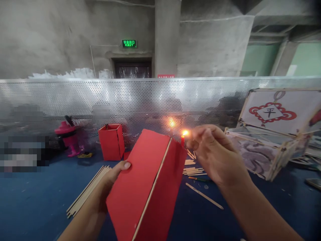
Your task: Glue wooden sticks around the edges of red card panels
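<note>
My left hand [111,179] grips a large red box [144,167] by its left side, thumb on the red face. The box is tilted, and a pale wooden strip runs along its edge. To the right, my right hand [217,157] is raised with its fingers pinched together beside the flame of a lit red candle [183,141]. What these fingers hold, if anything, cannot be made out. The candle's lower part is hidden behind the box.
A smaller red open-topped box [111,142] and a pink bottle [67,137] stand at the back left. Thin wooden sticks [87,190] lie on the blue table [32,204]. A stick frame with painted panels [253,154] stands right. Behind runs a perforated metal screen [140,100].
</note>
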The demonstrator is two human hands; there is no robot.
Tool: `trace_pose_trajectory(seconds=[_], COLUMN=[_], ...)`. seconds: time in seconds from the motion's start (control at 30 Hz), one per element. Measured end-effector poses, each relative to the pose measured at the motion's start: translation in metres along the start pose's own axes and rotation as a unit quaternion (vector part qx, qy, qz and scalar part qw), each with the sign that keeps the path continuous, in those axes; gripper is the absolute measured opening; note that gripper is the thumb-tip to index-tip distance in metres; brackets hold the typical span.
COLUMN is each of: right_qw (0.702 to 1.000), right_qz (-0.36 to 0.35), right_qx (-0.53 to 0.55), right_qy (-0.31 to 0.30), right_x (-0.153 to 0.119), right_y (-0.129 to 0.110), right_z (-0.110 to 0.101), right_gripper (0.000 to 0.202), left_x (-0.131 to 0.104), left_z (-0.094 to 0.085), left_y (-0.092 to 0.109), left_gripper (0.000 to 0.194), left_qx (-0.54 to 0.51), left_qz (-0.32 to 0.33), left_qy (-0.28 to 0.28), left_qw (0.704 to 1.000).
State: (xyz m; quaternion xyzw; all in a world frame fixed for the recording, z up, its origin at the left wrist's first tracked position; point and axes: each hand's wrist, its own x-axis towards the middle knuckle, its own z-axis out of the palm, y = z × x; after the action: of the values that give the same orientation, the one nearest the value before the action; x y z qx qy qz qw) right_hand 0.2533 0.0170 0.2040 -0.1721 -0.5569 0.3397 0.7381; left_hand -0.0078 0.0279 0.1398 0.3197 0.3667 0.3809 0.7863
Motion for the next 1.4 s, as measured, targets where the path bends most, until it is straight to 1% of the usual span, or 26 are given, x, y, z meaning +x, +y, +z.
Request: trace_pose_trajectory(seconds=[0.07,0.13,0.17,0.23,0.3,0.37,0.4,0.43,0.47,0.5,0.57,0.63,0.67,0.7,0.77,0.83,0.87,0.9,0.97,1.03,1.1,1.2,1.27,1.3,1.33,1.4], right_qw=[0.997,0.988,0.978,0.943,0.89,0.808,0.764,0.726,0.7,0.687,0.674,0.678,0.689,0.708,0.759,0.803,0.823,0.845,0.886,0.905,0.894,0.84,0.803,0.793,0.791,0.801], right_qz=[-0.001,0.043,0.082,0.17,0.241,0.268,0.264,0.254,0.243,0.231,0.2,0.153,0.119,0.077,-0.028,-0.134,-0.171,-0.189,-0.183,-0.165,-0.17,-0.242,-0.293,-0.307,-0.314,-0.314], right_qx=[0.069,0.121,0.142,0.157,0.079,-0.083,-0.18,-0.274,-0.358,-0.431,-0.55,-0.629,-0.653,-0.663,-0.64,-0.578,-0.54,-0.499,-0.421,-0.371,-0.372,-0.427,-0.456,-0.462,-0.46,-0.447], right_qy=[-0.025,-0.083,-0.129,-0.238,-0.378,-0.518,-0.56,-0.577,-0.568,-0.538,-0.45,-0.349,-0.291,-0.229,-0.119,-0.049,-0.033,-0.033,-0.067,-0.127,-0.183,-0.23,-0.248,-0.254,-0.254,-0.243], right_x=[0.0,-0.003,-0.005,-0.01,-0.012,-0.014,-0.015,-0.015,-0.016,-0.017,-0.017,-0.015,-0.013,-0.011,-0.008,-0.008,-0.01,-0.012,-0.016,-0.019,-0.019,-0.018,-0.018,-0.019,-0.019,-0.022], right_y=[-0.005,-0.009,-0.011,-0.012,-0.013,-0.014,-0.015,-0.015,-0.014,-0.012,-0.003,0.008,0.014,0.019,0.028,0.031,0.032,0.031,0.029,0.028,0.029,0.034,0.039,0.041,0.042,0.042], right_z=[0.0,-0.002,-0.003,-0.006,-0.008,-0.007,-0.005,-0.004,-0.003,-0.003,-0.003,-0.005,-0.006,-0.006,-0.007,-0.006,-0.005,-0.004,-0.003,-0.001,0.001,0.003,0.003,0.002,0.002,0.003], right_gripper=[0.017,0.016,0.015,0.017,0.027,0.033,0.032,0.029,0.028,0.03,0.033,0.029,0.026,0.025,0.026,0.022,0.02,0.019,0.019,0.023,0.03,0.036,0.032,0.029,0.027,0.025], left_x=[0.0,0.004,0.007,0.015,0.025,0.035,0.039,0.043,0.047,0.05,0.054,0.056,0.057,0.057,0.057,0.057,0.057,0.057,0.056,0.055,0.055,0.055,0.055,0.055,0.056,0.058], left_z=[0.0,-0.001,-0.002,-0.004,-0.006,-0.006,-0.006,-0.006,-0.006,-0.006,-0.006,-0.006,-0.006,-0.007,-0.007,-0.007,-0.006,-0.006,-0.005,-0.005,-0.005,-0.003,-0.001,0.0,0.0,-0.001], left_y=[-0.002,-0.003,-0.002,0.001,0.006,0.013,0.017,0.022,0.026,0.029,0.034,0.035,0.035,0.034,0.033,0.032,0.031,0.031,0.031,0.03,0.029,0.025,0.022,0.021,0.02,0.021], left_gripper=[0.069,0.065,0.064,0.062,0.057,0.049,0.045,0.042,0.04,0.038,0.035,0.033,0.032,0.031,0.031,0.032,0.033,0.034,0.035,0.036,0.036,0.037,0.038,0.038,0.038,0.037], left_qx=[-0.007,-0.02,-0.029,-0.049,-0.076,-0.109,-0.127,-0.143,-0.158,-0.172,-0.194,-0.208,-0.212,-0.214,-0.217,-0.219,-0.219,-0.218,-0.216,-0.215,-0.213,-0.203,-0.194,-0.191,-0.19,-0.192], left_qz=[0.022,0.047,0.052,0.068,0.108,0.17,0.202,0.229,0.255,0.277,0.313,0.334,0.339,0.342,0.344,0.34,0.336,0.331,0.326,0.328,0.328,0.313,0.3,0.298,0.3,0.308], left_qy=[0.037,0.055,0.053,0.047,0.042,0.042,0.044,0.046,0.047,0.048,0.047,0.047,0.046,0.046,0.046,0.047,0.047,0.046,0.041,0.037,0.039,0.034,0.019,0.009,0.0,-0.012], left_qw=[0.999,0.997,0.997,0.995,0.99,0.978,0.97,0.962,0.953,0.944,0.928,0.918,0.916,0.914,0.912,0.913,0.915,0.917,0.92,0.919,0.92,0.927,0.934,0.935,0.935,0.932])
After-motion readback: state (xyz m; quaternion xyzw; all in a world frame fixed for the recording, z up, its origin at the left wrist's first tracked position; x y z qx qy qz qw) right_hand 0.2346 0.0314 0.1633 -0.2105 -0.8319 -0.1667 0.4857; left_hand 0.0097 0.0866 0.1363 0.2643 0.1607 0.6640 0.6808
